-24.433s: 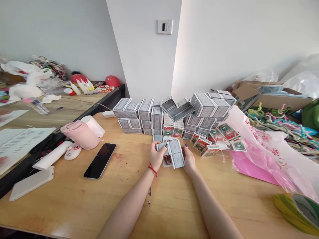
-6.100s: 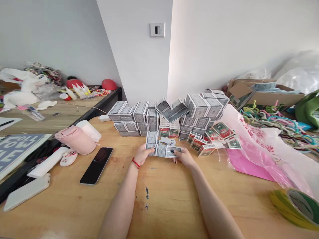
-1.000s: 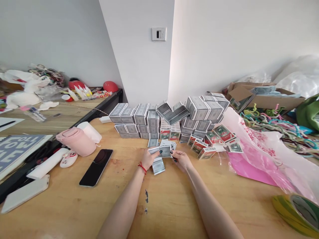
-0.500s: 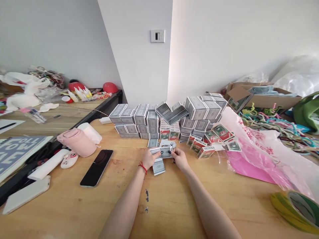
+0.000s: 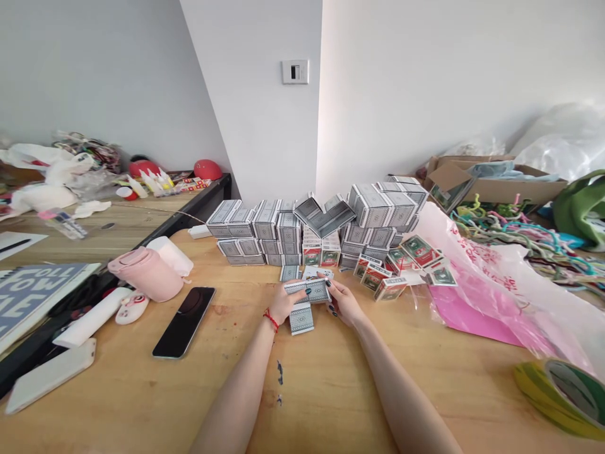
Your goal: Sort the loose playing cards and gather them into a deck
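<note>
My left hand [image 5: 285, 302] grips one end of a grey-backed playing card piece [image 5: 316, 291], thumb on its patterned top. At its other end, my right hand [image 5: 346, 305] pinches the edge. Whether this is one card or several joined cards, I cannot tell. Just below it lies another grey card with folded edges [image 5: 301, 320]. Behind my hands are one more grey card [image 5: 289, 273] and a face-up card [image 5: 316, 272], partly covered. Farther back stands a wall of card-built blocks [image 5: 236, 217], with a V-shaped card piece [image 5: 326, 219] at its middle.
Red and green card boxes [image 5: 391, 287] lie right of my hands, beside a pink plastic bag [image 5: 472, 271]. A roll of yellow tape [image 5: 529, 391] is at the near right. A black phone [image 5: 183, 323] and pink cup [image 5: 144, 274] stand to the left.
My right thumb has shifted from the top of the held card piece to its right edge. The piece now shows as one longer strip. The view has moved slightly.
</note>
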Demonstrator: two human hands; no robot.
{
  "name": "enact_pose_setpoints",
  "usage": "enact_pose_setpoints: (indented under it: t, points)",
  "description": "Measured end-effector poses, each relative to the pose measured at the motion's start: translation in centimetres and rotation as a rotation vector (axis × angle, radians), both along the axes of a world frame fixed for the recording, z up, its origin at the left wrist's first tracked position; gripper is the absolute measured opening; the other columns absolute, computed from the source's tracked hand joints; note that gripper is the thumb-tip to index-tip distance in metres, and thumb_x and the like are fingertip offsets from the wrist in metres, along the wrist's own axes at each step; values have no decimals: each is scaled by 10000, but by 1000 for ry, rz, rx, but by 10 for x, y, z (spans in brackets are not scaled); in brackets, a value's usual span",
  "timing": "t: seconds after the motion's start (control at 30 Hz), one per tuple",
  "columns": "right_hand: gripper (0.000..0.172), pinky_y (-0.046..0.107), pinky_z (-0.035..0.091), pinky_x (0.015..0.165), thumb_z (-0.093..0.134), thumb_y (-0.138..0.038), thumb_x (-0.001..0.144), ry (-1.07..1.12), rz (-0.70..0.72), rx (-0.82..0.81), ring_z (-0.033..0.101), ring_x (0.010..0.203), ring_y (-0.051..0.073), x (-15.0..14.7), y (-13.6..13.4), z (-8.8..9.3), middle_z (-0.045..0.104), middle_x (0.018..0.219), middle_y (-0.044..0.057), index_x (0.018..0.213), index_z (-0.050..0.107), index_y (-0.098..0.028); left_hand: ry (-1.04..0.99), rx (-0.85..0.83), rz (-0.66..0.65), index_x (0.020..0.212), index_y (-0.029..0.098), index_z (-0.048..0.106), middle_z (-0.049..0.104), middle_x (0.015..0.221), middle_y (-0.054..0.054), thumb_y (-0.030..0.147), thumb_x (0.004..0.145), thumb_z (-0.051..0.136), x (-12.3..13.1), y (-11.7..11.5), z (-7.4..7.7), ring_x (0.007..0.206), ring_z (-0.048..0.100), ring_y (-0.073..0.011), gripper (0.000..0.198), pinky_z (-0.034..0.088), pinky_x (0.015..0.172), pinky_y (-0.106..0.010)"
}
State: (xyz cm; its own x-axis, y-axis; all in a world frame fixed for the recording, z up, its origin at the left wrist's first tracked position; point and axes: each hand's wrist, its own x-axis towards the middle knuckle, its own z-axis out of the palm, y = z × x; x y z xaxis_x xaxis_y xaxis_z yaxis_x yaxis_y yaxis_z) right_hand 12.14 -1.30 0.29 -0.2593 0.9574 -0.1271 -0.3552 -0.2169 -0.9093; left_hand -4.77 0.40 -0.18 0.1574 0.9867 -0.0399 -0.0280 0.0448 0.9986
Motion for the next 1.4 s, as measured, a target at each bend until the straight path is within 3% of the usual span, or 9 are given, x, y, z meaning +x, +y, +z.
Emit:
enact_pose_setpoints:
  t: [0.17,0.33,0.57,0.8,0.93,1.07,1.2,1.3,1.4]
  points:
    - [489,181,212,283,505,-548,683,-229,-63,125,258,285,47,1,2,-7,362,398,-83,955,579,-149,19,-11,-7,843,132,615,654,841,-60,278,545,691,0,1,-1,812,582,-193,340,431,741,-291]
    - [413,188,217,285,476,-549,702,-305,-96,203,268,281,54,2,1,-6,350,367,-80,768,579,-154,36,-40,8,838,132,615,656,813,-56,269,536,694,0,2,-6,795,583,-195,341,433,741,-302]
    - [405,202,234,284,464,-570,693,-381,-164,201,311,258,69,0,0,-8,377,337,-68,610,509,-176,98,20,-20,824,161,632,659,766,-35,268,564,664,3,4,-8,789,579,-190,283,431,738,-292]
    - [395,215,216,286,503,-499,690,-366,-224,134,321,247,82,5,3,-7,384,290,-50,459,430,-188,133,81,-98,856,156,646,650,850,-43,342,665,569,4,-2,2,837,557,-197,278,402,765,-287]
    - [343,225,201,306,519,-461,679,-294,-174,53,348,269,95,10,5,-6,454,321,-23,492,498,-173,-34,-29,-178,927,145,632,650,880,-49,421,681,522,0,-4,8,868,558,-212,386,399,783,-303]
    - [354,214,157,330,542,-472,666,-257,-99,102,271,290,64,7,4,-5,387,323,-50,487,492,-171,-288,-188,-314,935,98,632,638,916,-121,553,699,408,-7,-3,14,851,578,-234,560,413,760,-320]
    - [365,207,161,350,553,-510,653,-259,-51,147,251,336,52,4,3,-5,408,394,-48,571,562,-154,-197,-225,-362,878,121,652,656,824,-84,395,608,619,-11,0,17,710,593,-187,387,417,646,-262]
    - [370,207,221,371,539,-508,669,-276,-120,137,319,374,69,5,6,-8,480,471,-24,695,618,-147,-101,-225,-442,818,134,662,653,748,-40,313,557,684,-10,0,16,628,576,-143,317,395,584,-225]
    - [338,236,337,473,502,-473,708,-353,-312,206,455,520,132,9,10,-13,553,598,17,774,640,-172,-148,-246,-433,816,135,651,647,744,-35,313,582,676,-10,0,13,620,572,-130,295,392,575,-215]
